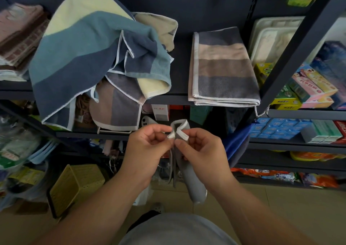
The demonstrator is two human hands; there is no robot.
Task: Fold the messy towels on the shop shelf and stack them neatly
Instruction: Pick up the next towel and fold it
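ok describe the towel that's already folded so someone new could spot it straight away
On the dark shelf, find the crumpled heap of towels on the left. Right of it, lying apart, is the folded towel. Unlike the heap, it lies flat and squared up, banded grey, beige and brown with a white hem.

The dark shelf point(182, 72) in front of me carries a loose heap at its left-centre. A blue, teal and yellow towel point(80, 53) sprawls on top, a beige towel point(161, 27) pokes out behind it, and a brown-and-grey towel point(116, 106) underneath hangs over the front edge. To the right, apart from the heap, a striped towel point(222, 66) lies folded flat. At the far left sits a stack of brown towels point(20, 35).
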